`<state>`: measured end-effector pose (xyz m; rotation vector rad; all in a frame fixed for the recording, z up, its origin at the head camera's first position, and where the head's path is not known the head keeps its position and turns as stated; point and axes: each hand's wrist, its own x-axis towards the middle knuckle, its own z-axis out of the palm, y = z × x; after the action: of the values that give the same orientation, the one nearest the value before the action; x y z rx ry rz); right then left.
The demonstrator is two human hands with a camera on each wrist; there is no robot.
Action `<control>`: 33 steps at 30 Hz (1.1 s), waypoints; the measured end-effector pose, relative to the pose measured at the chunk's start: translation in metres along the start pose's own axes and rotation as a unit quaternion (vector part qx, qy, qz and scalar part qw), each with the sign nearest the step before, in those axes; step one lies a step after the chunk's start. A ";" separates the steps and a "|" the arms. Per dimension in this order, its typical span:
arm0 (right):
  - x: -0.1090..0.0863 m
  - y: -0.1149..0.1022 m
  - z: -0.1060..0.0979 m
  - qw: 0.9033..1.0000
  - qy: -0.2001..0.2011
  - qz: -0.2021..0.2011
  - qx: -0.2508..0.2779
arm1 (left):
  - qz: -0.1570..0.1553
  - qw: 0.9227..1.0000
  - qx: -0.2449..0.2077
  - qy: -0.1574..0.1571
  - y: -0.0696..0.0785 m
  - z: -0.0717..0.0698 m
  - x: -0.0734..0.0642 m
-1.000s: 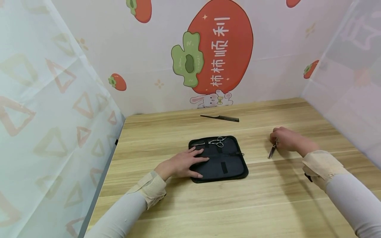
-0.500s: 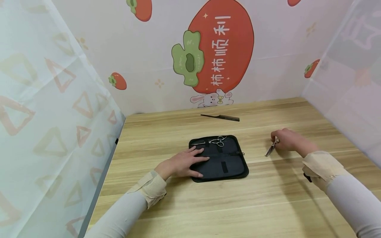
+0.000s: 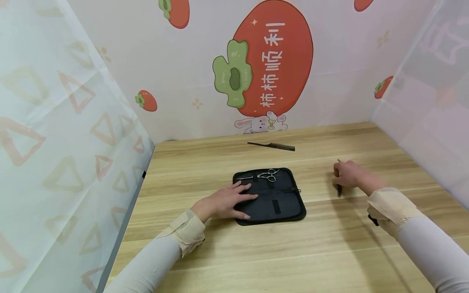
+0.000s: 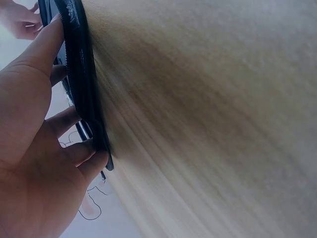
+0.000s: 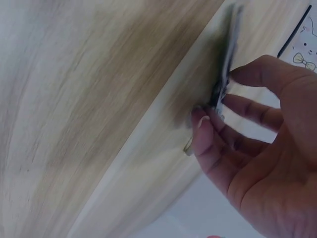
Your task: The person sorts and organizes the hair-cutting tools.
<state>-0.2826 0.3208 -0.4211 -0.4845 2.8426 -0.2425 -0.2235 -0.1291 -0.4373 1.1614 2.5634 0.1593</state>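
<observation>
My left hand [image 3: 223,202] rests with spread fingers on the left side of an opened black zip case [image 3: 263,207]. In the left wrist view its fingers and thumb lie over the case's zipped edge [image 4: 81,69]. A silver pair of scissors [image 3: 262,175] lies in the far half of the case under a strap. To the right of the case, my right hand [image 3: 349,174] pinches a second pair of scissors [image 5: 228,57] just above the table. Their blades are blurred in the right wrist view, and the fingers partly hide the handles.
A black tail comb [image 3: 280,146] lies on the wooden table [image 3: 264,260] behind the case. Patterned cloth walls [image 3: 176,73] enclose the table at the back and both sides.
The scissors in my right hand have turned, swinging first toward the left and then to point nearer the table's front. My left hand and the case have stayed in place.
</observation>
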 end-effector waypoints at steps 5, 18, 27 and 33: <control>-0.002 -0.008 -0.001 0.998 -0.007 0.042 0.042 | -0.001 1.000 0.002 0.002 -0.001 0.003 0.001; -0.007 -0.010 0.001 0.996 0.022 0.056 0.062 | 0.000 1.000 -0.007 0.005 0.000 0.005 0.001; -0.005 -0.001 0.004 0.996 0.065 0.035 0.051 | -0.005 1.000 -0.006 0.004 0.000 0.002 0.000; -0.007 -0.008 0.003 0.996 0.075 0.010 0.053 | -0.003 1.000 -0.006 0.002 0.001 0.000 -0.001</control>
<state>-0.2725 0.3151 -0.4211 -0.4327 2.9585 -0.4409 -0.2225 -0.1291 -0.4373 1.1511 2.5661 0.1760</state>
